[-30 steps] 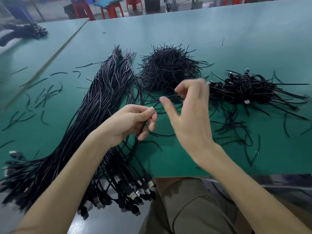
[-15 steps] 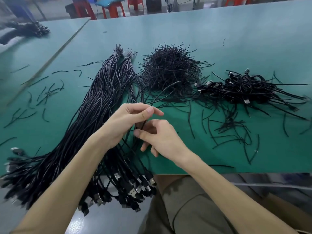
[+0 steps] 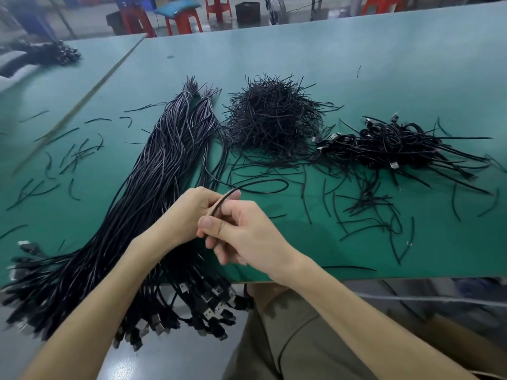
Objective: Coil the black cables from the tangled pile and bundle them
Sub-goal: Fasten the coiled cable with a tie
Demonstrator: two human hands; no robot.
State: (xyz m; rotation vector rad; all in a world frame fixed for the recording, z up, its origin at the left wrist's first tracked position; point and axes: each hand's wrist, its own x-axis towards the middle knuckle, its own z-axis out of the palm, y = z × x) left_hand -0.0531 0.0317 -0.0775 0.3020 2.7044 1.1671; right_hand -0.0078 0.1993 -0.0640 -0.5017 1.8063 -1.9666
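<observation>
A long sheaf of straight black cables runs from the table's middle down past its near edge, where USB plugs hang. My left hand and my right hand meet over the sheaf's right side, both closed on one black cable that loops out to the right across the green mat. A heap of short black ties sits behind the hands. Coiled, bundled cables lie at the right.
Loose tie pieces are scattered right of my hands and at the left. Another dark cable pile lies on the far left table. Red stools stand beyond the green table. My lap is below the near edge.
My right hand came down from in front of the tie heap to meet the left hand, then closed on the cable. A loop of that cable now lies out to the right.
</observation>
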